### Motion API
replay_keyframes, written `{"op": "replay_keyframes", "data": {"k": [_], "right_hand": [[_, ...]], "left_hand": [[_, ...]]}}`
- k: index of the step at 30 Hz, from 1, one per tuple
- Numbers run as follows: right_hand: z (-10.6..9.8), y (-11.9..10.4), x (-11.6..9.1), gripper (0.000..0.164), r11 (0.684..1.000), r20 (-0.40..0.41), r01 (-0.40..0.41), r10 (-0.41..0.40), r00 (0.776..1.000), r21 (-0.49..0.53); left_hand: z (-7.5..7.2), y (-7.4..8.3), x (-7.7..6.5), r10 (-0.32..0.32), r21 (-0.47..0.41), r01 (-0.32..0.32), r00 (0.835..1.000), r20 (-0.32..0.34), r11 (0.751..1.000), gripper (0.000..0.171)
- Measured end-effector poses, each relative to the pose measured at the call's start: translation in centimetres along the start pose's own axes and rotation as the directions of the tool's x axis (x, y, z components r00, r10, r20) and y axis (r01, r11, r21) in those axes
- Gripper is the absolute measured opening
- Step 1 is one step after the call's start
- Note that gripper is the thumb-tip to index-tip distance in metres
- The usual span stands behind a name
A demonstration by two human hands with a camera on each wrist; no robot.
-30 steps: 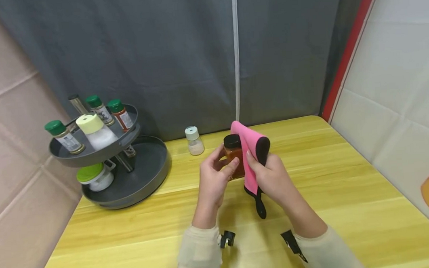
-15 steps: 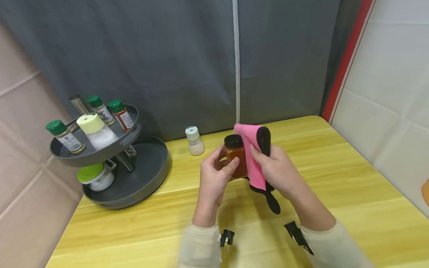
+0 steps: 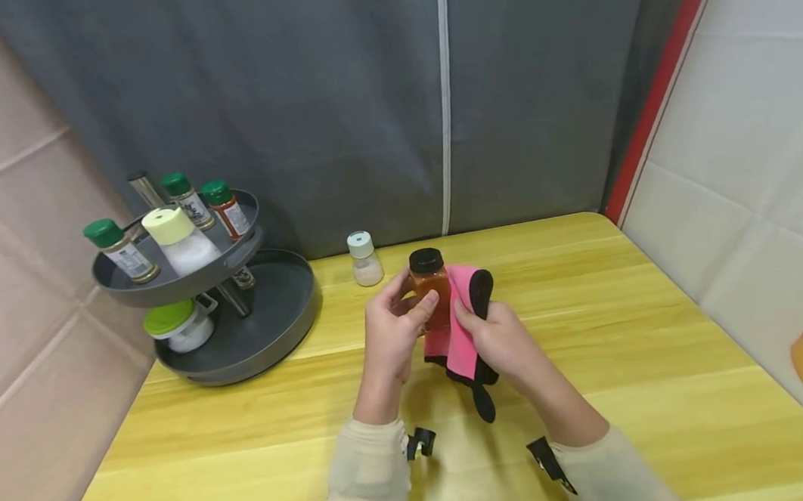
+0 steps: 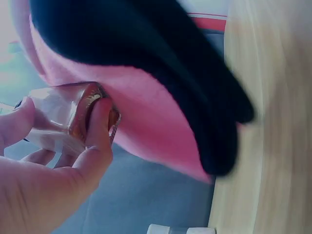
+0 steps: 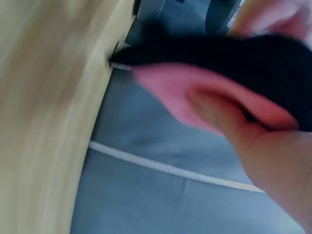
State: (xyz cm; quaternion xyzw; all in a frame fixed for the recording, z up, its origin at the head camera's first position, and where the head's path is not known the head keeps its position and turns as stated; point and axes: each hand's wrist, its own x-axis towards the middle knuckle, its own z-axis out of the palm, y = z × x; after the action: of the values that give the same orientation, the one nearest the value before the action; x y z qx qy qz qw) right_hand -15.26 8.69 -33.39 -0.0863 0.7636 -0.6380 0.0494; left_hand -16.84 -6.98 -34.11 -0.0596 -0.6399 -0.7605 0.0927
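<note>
The pink cloth (image 3: 463, 353) sits lower against the spice jar (image 3: 440, 313).
The right fingers (image 3: 469, 319) are lower and further left than half a second ago, so the cloth's top, above the black lid (image 3: 425, 260) before, is now down by its lower edge; some pink now shows below the jar. The cloth's black loop (image 3: 484, 403) hangs further left, and the left fingers (image 3: 421, 310) and jar are slightly left too.

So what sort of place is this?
Probably a kitchen, or a corner set up like one: there's a two-tier rack with green-capped spice jars, a shaker on the table, and a black-lidded seasoning jar.
</note>
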Motion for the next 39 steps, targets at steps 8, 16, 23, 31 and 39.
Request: {"op": "replay_keyframes", "data": {"k": [8, 16, 23, 31, 39], "right_hand": [[-0.9, -2.3, -0.3, 0.033, 0.962, -0.024, 0.041, -0.049, 0.999, -0.269], [-0.9, -2.9, -0.3, 0.033, 0.926, -0.186, 0.361, -0.376, 0.908, -0.108], [-0.2, -0.2, 0.0, 0.035, 0.984, -0.097, 0.152, -0.160, 0.982, -0.091], [-0.4, 1.5, -0.5, 0.041, 0.990, -0.018, -0.007, 0.010, 1.000, 0.140], [0.8, 1.1, -1.7, 0.041, 0.757, -0.191, 0.126, -0.002, 0.982, 0.641]], "left_hand": [[0.3, -0.5, 0.1, -0.002, 0.008, 0.002, 0.999, 0.043, 1.000, 0.049], [0.6, -0.4, 0.1, 0.003, 0.012, -0.004, 0.997, 0.079, 1.000, 0.051], [0.5, 0.1, -0.1, 0.015, -0.020, -0.015, 1.000, -0.010, 1.000, 0.050], [0.8, 0.1, -0.3, -0.001, -0.204, -0.019, 0.995, -0.098, 0.979, 0.046], [2.2, -0.1, -0.2, 0.080, -0.262, -0.142, 0.969, -0.234, 0.955, 0.051]]}}
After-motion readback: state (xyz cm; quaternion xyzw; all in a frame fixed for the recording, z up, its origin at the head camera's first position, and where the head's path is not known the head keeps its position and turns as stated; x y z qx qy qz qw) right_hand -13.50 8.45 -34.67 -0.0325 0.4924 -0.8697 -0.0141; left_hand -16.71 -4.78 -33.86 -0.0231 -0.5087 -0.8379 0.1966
